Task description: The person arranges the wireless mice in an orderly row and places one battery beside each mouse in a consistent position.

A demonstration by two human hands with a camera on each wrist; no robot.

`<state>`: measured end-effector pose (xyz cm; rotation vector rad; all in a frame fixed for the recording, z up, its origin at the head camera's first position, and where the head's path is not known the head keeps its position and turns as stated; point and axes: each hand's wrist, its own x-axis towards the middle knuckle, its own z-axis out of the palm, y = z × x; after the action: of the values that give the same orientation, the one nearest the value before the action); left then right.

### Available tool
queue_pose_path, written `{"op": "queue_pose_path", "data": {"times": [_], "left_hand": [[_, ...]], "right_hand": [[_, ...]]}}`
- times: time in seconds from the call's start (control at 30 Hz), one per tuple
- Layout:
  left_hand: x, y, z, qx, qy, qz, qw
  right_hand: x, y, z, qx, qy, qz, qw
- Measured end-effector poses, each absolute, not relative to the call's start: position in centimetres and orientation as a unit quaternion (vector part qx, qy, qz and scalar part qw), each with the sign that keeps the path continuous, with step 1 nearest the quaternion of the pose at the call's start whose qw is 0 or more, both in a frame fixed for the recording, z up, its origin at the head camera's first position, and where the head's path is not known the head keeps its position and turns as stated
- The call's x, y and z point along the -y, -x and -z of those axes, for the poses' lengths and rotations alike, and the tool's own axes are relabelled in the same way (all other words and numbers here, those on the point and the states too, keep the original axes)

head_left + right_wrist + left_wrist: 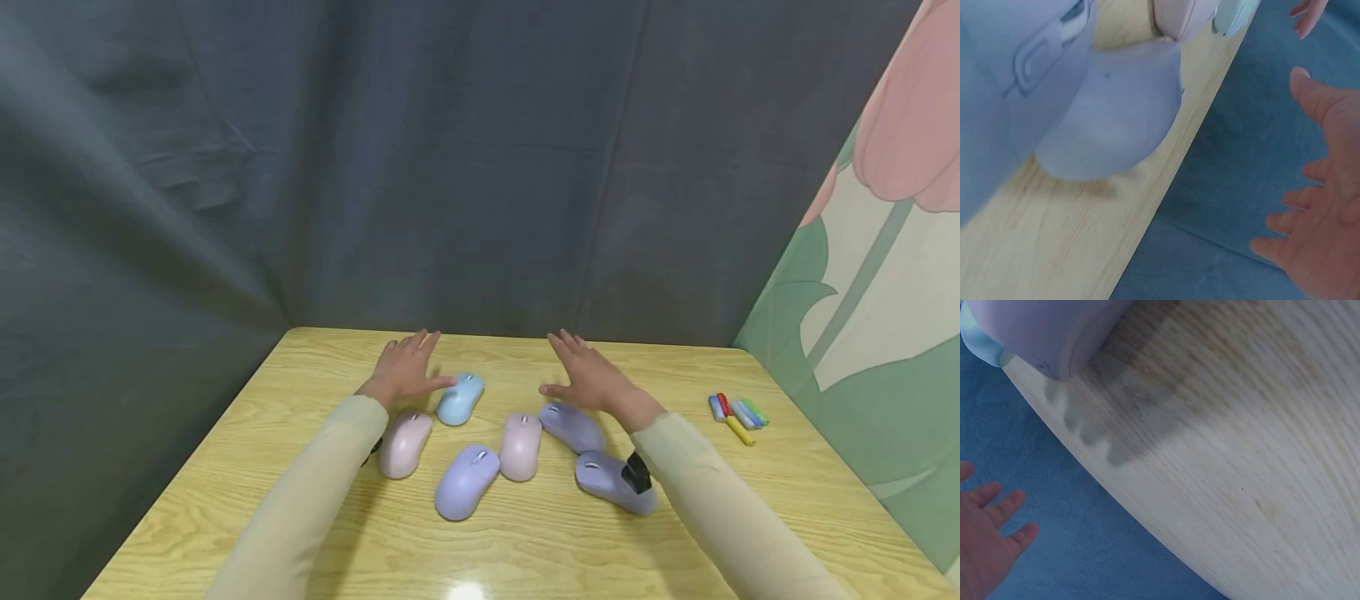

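Both hands are raised over the table with fingers spread and nothing in them. My left hand (405,368) is nearest a light blue computer mouse (461,400), its thumb reaching towards it; a pink mouse (406,445) lies below that wrist. Beyond a purple mouse (573,427) hovers my right hand (592,377). Another purple mouse (615,482) sits partly hidden behind the right wrist's black strap. Between the arms lie a second pink mouse (521,447) and a lilac mouse (467,482). In the right wrist view, the right palm (1335,206) shows with fingers apart.
Several small coloured sticks, perhaps markers, lie at the table's right, a yellow one (740,431) among them. A dark curtain (465,167) hangs behind the wooden table (247,467) and along its left. A flower-patterned wall (885,317) stands on the right.
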<state>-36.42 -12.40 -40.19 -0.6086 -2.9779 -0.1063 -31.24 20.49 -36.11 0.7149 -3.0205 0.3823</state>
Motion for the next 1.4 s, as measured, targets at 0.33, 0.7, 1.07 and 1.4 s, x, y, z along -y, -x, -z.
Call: {"op": "queue_pose_path", "data": {"times": [0.33,0.7,1.07,1.4], "left_hand": [[12.3,36.1,40.3,0.978,0.2,0.05,0.035],[11.4,35.8,41.2,0.973,0.214,0.086,0.008],[10.1,34.9,41.0,0.97,0.222,0.091,-0.031],[9.3,34.9,41.3,0.967,0.224,0.105,-0.063]], "right_hand": [[-19.3,29.7,36.1,0.963,-0.215,-0.16,-0.015],[-17.7,28.1,36.7,0.969,-0.185,-0.163,-0.007],[-16.3,26.5,37.3,0.969,-0.157,-0.183,-0.046],[-14.9,25.4,38.5,0.97,-0.132,-0.195,-0.064]]}}
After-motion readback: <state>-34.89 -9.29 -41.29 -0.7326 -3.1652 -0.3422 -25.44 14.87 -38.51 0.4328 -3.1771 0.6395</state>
